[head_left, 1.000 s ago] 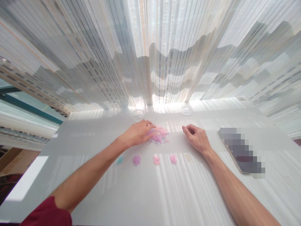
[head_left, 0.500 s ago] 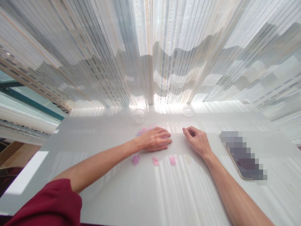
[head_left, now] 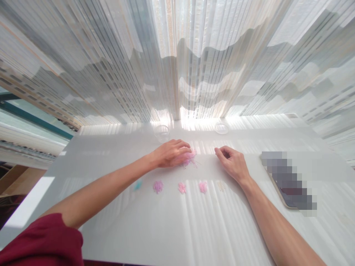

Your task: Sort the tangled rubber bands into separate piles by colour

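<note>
My left hand rests on a larger loose heap of thin pink and purple strands, its fingers stretched and partly covering them. The strands may be small elastic bands, too fine to be sure. In front lies a row of small piles: turquoise, purple, coral pink, pink and pale cream. My right hand lies on its side on the table, right of the heap. Its fingers are curled with thumb and forefinger together; whatever they may hold is hidden.
A clear round dish and a clear round lid or shallow dish stand at the back of the white table. A phone, partly blurred out, lies at the right. Striped sheer curtains hang behind; a cardboard box is at the left.
My left hand has shifted left and slightly back, uncovering the right side of the heap. The turquoise pile now shows below my forearm. My right hand has stayed in place.
</note>
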Demonstrator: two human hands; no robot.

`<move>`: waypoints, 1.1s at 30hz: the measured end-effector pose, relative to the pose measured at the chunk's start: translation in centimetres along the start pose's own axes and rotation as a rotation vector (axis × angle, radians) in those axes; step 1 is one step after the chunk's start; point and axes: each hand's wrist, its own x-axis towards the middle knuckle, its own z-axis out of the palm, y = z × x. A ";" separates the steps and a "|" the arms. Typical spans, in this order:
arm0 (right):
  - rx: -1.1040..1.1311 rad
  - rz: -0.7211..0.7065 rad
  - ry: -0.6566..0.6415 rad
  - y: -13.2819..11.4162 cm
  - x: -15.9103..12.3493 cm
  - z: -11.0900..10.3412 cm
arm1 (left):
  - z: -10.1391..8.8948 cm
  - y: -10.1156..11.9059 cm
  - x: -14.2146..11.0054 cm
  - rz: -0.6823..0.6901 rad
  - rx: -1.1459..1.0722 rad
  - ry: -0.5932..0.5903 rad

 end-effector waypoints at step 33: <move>-0.028 -0.005 0.021 0.5 0.0 0.3 | -2.9 -1.8 -1.6 -0.225 -0.055 -0.141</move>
